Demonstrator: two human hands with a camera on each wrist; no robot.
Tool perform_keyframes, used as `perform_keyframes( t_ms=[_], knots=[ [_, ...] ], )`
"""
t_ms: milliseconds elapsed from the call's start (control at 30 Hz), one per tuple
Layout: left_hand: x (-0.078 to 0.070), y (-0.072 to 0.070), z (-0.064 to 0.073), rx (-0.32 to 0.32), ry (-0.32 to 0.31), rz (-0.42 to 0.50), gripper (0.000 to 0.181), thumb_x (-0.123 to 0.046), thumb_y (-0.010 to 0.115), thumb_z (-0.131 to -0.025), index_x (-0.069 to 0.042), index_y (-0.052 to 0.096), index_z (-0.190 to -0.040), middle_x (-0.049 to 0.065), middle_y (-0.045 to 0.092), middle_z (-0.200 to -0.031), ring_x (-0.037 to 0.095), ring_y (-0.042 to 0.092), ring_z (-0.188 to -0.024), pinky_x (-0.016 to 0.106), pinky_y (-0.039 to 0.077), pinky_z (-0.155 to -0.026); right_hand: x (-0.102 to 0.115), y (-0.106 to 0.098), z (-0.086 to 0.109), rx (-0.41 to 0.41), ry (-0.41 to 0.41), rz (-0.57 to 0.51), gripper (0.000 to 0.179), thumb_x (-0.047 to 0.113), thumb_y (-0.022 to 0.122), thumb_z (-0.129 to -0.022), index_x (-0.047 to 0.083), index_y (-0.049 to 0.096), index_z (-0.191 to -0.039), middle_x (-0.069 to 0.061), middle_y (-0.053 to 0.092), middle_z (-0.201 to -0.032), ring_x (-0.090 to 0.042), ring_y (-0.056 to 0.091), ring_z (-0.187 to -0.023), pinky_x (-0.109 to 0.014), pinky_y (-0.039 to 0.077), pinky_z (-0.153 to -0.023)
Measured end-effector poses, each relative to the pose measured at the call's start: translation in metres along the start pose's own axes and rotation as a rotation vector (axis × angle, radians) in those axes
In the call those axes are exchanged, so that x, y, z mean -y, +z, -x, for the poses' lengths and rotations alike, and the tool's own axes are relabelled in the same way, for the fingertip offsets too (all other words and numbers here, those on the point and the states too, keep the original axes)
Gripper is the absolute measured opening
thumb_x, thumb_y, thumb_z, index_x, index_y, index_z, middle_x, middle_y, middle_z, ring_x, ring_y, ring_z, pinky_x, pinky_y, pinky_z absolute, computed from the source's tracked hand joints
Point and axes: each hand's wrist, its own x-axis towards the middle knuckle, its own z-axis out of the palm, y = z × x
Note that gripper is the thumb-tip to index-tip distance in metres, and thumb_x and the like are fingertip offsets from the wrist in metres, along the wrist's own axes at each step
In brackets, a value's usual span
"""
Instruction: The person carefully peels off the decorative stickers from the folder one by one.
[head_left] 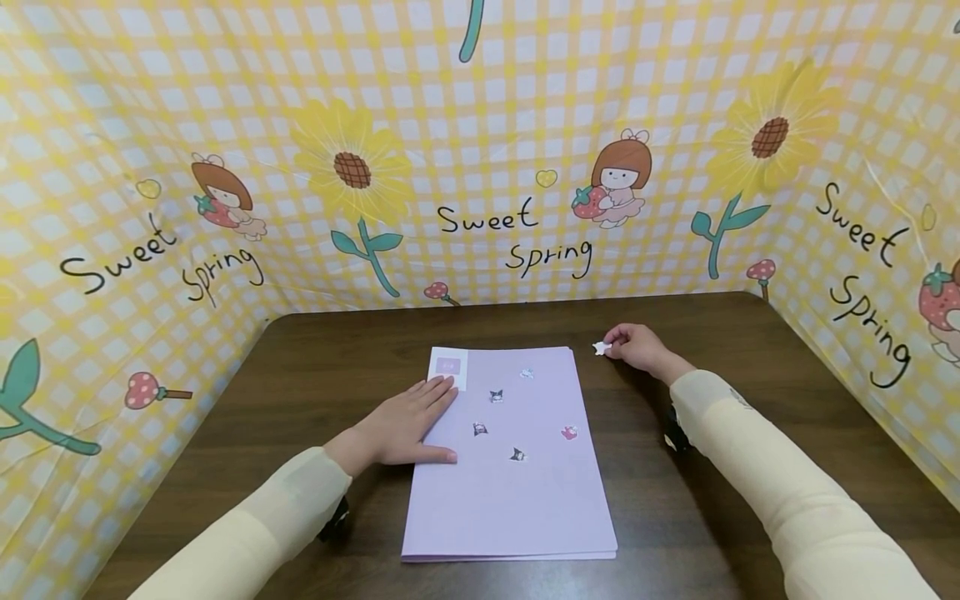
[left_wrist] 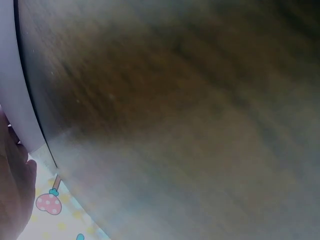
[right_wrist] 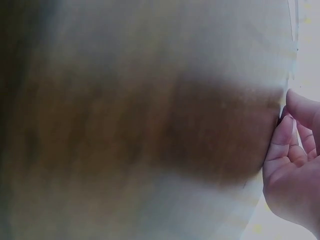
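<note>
A lilac folder (head_left: 510, 508) lies flat on the dark wooden table, with several small cartoon stickers (head_left: 497, 396) scattered over its upper part. At its top left corner is a white label (head_left: 459, 379) with a purple square. My left hand (head_left: 408, 421) rests spread across the folder's left edge, fingertips at the label; in the left wrist view only part of that hand (left_wrist: 17, 185) shows. Beyond the folder's top right corner, my right hand (head_left: 637, 346) pinches a small white sticker (head_left: 602, 348) between thumb and fingertips. The right wrist view shows those fingers (right_wrist: 282, 132) drawn together.
The brown table (head_left: 300, 375) reaches back to a yellow checked cloth (head_left: 480, 125) printed with flowers and words, which hangs behind and along both sides. A dark wrist device (head_left: 675, 429) shows under the right sleeve, another (head_left: 335, 518) under the left.
</note>
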Motion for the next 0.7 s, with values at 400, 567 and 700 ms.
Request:
perform_keyframes(
  t_ms=[400,567,700],
  knots=[
    [0.0002,0.0008,-0.0012,0.007,-0.002,0.013,0.109,-0.085,0.031,-0.081,-0.006,0.02,-0.155,0.011,0.013,-0.161,0.024,0.007,-0.147,0.04,0.012,-0.116,0.0014,-0.0017,0.0018,-0.005,-0.007,-0.011,0.017,-0.001,0.068,-0.087,-0.006,0.058,-0.099,-0.007,0.055,-0.081,-0.016,0.048,-0.071,-0.027,0.04,-0.063],
    [-0.0012,-0.0009,-0.0008,0.005,-0.002,0.009,0.108,-0.085,0.032,-0.082,-0.006,0.021,-0.155,0.011,0.014,-0.161,0.025,0.008,-0.147,0.04,0.012,-0.116,0.0013,-0.0015,0.0005,-0.002,0.003,-0.014,0.017,0.0,0.068,-0.088,-0.005,0.058,-0.1,-0.007,0.056,-0.081,-0.016,0.048,-0.071,-0.027,0.04,-0.063],
    [-0.0028,-0.0032,-0.0006,0.0,0.006,0.02,0.107,-0.083,0.035,-0.083,-0.004,0.022,-0.154,0.013,0.015,-0.16,0.027,0.01,-0.147,0.042,0.014,-0.116,0.0038,-0.0044,0.0014,0.017,0.03,-0.071,0.02,0.001,0.066,-0.09,-0.006,0.057,-0.106,-0.007,0.056,-0.084,-0.018,0.051,-0.074,-0.027,0.044,-0.064]
  ],
)
